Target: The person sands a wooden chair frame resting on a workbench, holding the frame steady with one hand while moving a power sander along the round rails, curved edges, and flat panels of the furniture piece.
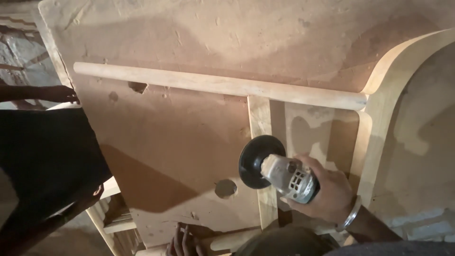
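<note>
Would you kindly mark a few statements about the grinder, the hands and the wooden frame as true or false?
1. The right hand holds the grinder. True.
2. The grinder's disc is white. False: it is black; the grinder's body is grey.
3. The disc is at the upright slat of the wooden frame. True.
4. The round rail stands upright. False: it runs across the picture, over the top of the slat.
5. The left hand also grips the grinder. False: its fingers show at the bottom edge, apart from the tool.
</note>
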